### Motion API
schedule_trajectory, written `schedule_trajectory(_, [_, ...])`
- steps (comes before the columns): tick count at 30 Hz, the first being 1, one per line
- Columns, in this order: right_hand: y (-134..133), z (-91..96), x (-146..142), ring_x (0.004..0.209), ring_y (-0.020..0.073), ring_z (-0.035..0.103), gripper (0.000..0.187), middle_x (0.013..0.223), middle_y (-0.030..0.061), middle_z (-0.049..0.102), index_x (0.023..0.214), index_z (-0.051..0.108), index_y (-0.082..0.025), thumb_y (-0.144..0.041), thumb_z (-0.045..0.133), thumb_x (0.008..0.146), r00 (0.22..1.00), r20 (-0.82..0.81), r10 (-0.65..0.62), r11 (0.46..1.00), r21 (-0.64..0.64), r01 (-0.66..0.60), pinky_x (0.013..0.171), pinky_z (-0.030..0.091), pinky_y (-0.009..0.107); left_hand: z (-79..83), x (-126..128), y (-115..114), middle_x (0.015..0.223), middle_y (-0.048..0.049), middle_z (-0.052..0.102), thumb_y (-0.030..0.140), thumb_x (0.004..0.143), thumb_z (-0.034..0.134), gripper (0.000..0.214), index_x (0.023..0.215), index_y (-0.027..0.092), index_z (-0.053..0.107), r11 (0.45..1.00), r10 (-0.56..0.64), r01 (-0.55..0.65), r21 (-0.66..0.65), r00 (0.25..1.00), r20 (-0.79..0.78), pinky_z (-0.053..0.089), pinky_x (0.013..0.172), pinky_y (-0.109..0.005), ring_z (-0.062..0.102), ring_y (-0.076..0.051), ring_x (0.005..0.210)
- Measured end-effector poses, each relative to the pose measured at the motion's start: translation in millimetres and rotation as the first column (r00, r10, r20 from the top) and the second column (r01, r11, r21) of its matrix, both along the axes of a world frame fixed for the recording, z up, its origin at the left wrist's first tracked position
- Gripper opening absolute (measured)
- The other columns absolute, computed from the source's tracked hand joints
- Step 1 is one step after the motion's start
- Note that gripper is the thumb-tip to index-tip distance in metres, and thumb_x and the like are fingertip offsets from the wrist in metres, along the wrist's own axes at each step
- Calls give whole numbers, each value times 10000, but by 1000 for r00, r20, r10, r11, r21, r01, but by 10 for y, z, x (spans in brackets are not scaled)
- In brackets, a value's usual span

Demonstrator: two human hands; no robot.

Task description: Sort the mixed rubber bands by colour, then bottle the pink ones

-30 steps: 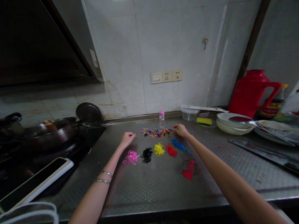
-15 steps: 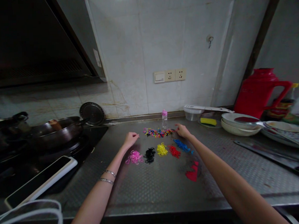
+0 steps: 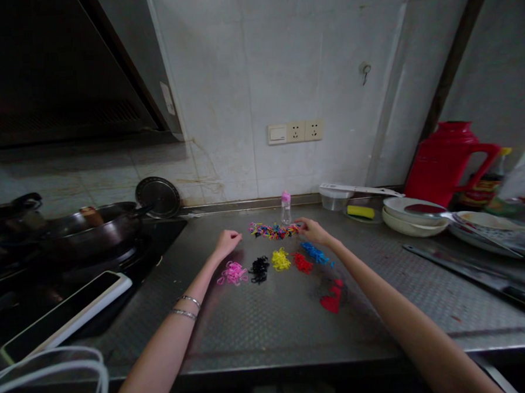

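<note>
- Mixed bands (image 3: 271, 231), a loose, many-coloured strip on the metal worktop (image 3: 260, 328); clock centre for all directions below. Long axis: roughly 9 to 3 o'clock, across the person's view.
- Governing relation: the right hand (image 3: 312, 229) is the nearer of the 2, at 3 o'clock, its fingertips at the strip's right end, so that the mixed bands extend from them towards 9 o'clock.
- The left hand (image 3: 228, 242) lies between 8 and 9 o'clock, apart from the strip, with bare metal between; from its fingertips the mixed bands lie towards 3 o'clock.
- Right fingers: bent towards the strip's end; whether they pinch a band cannot be told at this size.
- Left fingers: curled inward, thumb beside forefinger; whether the tips meet or hold anything cannot be told.
- Pose: the left forearm (image 3: 162, 336), bearing 2 bracelets (image 3: 185, 314), points towards 1 o'clock; the right forearm (image 3: 386, 295) points towards 10 or 11 o'clock. Backs of the hands appear uppermost, wrists low over the metal.
- Single-colour heaps, 5 in number: pink heap (image 3: 233, 273) at 8 o'clock, black heap (image 3: 260, 269) at 7, yellow heap (image 3: 280, 259) at 6, red heap (image 3: 302, 263) between 4 and 5, blue heap (image 3: 315, 253) at 4.
- Pink-capped bottle (image 3: 286, 210): upright at 1 o'clock, just behind the strip.
</note>
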State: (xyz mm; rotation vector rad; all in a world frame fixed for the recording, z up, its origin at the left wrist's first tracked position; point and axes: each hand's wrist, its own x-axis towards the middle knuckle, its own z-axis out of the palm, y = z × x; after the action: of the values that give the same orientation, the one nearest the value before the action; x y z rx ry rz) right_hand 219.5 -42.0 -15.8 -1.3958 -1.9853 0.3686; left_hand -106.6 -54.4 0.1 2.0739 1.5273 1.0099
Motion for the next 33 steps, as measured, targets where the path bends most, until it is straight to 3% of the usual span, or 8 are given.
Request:
schedule_trajectory(3, [-197, 90, -81, 583, 86, 498, 462, 644, -15, 579, 1077, 535, -152, -49, 435, 638, 990, 24, 137, 991, 0, -137, 567, 377, 167, -6, -2, 9, 497, -13, 551, 355, 692, 448, 329, 625, 101, 646, 1000, -2, 2, 6, 1000, -2, 302, 494, -219, 466, -116, 496])
schedule_trajectory(6, [-375, 165, -163, 571, 79, 504, 494, 628, -20, 581, 1043, 567, -158, -6, 405, 602, 964, 53, 259, 963, -87, -254, 563, 382, 157, -17, -5, 26, 506, -15, 560, 355, 690, 454, 325, 634, 102, 651, 1000, -4, 4, 4, 1000, -1, 306, 499, -219, 470, -118, 504])
schedule_trajectory(11, [-535, 229, -269, 584, 87, 533, 493, 648, -10, 611, 990, 597, -157, 9, 410, 565, 959, 45, 280, 938, -224, -263, 555, 397, 156, -18, 2, 15, 516, -22, 572, 354, 693, 460, 323, 650, 103, 659, 1000, -2, 2, 0, 1000, -9, 317, 512, -223, 481, -122, 511])
schedule_trajectory(18, [-487, 210, -155, 613, 87, 521, 414, 750, 0, 631, 946, 641, -175, -61, 449, 597, 987, 50, 153, 985, -89, -148, 581, 388, 157, -41, 2, 34, 496, -17, 554, 355, 697, 447, 341, 653, 95, 662, 1000, -11, 11, 13, 1000, -28, 306, 498, -219, 468, -114, 492])
schedule_trajectory(23, [-419, 104, 29, 592, 100, 502, 340, 689, 14, 627, 905, 659, -151, -125, 434, 652, 996, 62, -56, 998, 1, 56, 578, 377, 179, -39, 9, 28, 484, -15, 545, 353, 694, 444, 343, 637, 90, 656, 1000, -6, 6, 12, 1000, -30, 307, 492, -218, 464, -114, 485])
schedule_trajectory(28, [-403, -4, 156, 602, 112, 520, 331, 686, 39, 629, 908, 655, -133, -129, 423, 672, 984, 56, -170, 985, -13, 171, 561, 374, 181, -49, 32, -11, 535, -36, 594, 324, 681, 473, 298, 667, 95, 662, 1000, -24, 25, 2, 999, -20, 348, 518, -221, 505, -128, 523])
schedule_trajectory(33, [-401, -55, 201, 629, 118, 539, 320, 709, 45, 633, 890, 658, -139, -123, 433, 663, 980, 66, -189, 982, -14, 190, 584, 388, 184, -70, 77, -25, 684, -74, 657, 272, 648, 522, 231, 703, 102, 668, 999, -52, 52, -12, 999, 0, 409, 615, -239, 574, -160, 649])
